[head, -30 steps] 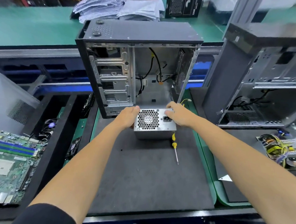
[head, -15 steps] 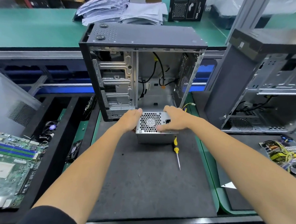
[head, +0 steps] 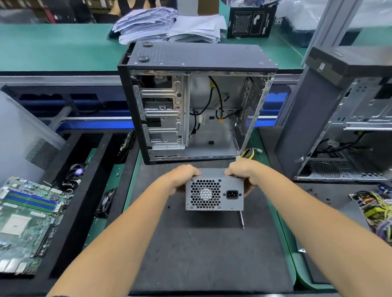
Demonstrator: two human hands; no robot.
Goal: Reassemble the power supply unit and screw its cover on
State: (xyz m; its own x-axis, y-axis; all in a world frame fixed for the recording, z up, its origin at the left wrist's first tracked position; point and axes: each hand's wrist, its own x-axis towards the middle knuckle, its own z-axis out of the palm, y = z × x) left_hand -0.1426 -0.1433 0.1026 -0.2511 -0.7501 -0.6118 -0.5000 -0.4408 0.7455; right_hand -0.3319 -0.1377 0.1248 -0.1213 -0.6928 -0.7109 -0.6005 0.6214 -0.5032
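Both hands, left [head: 184,178] and right [head: 242,173], curl their fingers round the boxy grey metal power supply [head: 214,193], apparently lifted just above the dark bench mat [head: 207,251]. Judged step: positioning it; next, cover screws.

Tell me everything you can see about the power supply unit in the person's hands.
The power supply unit is a grey sheet-metal box. The face toward the camera has a honeycomb fan grille on its left and a black power socket on its right. The left hand and right hand grip its upper corners, holding it over the dark work mat, before the open computer case.
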